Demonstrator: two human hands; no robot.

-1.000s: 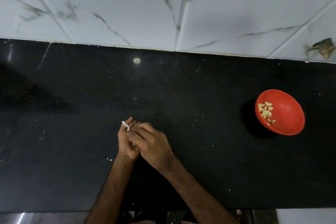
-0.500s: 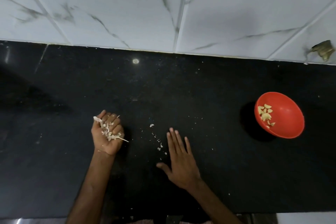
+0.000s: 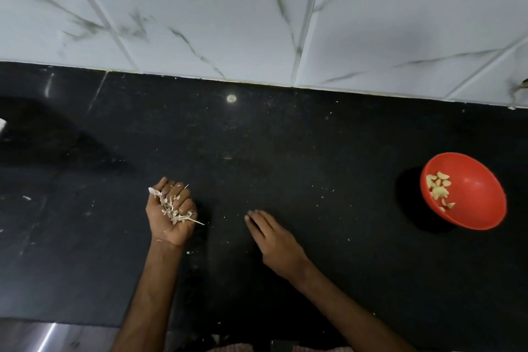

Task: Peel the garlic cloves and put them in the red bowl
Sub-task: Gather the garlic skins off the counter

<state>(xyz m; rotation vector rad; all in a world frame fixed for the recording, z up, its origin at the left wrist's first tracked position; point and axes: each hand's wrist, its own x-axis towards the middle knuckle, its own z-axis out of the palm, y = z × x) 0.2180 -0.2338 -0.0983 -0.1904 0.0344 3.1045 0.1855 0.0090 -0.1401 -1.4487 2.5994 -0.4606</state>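
Peeling seemingly done; tidying in hand. Skins cupped in left hand, fingers curled round them. Right hand flat on worktop, fingers straight. Cloves in bowl, far right. Next, likely: sweep stray flecks, bin skins.

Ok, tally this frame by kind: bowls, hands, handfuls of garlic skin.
red bowl: 1
hands: 2 (left hand, right hand)
handful of garlic skins: 1
total: 4
The peeled cloves in the bowl overlap, so they are uncounted.
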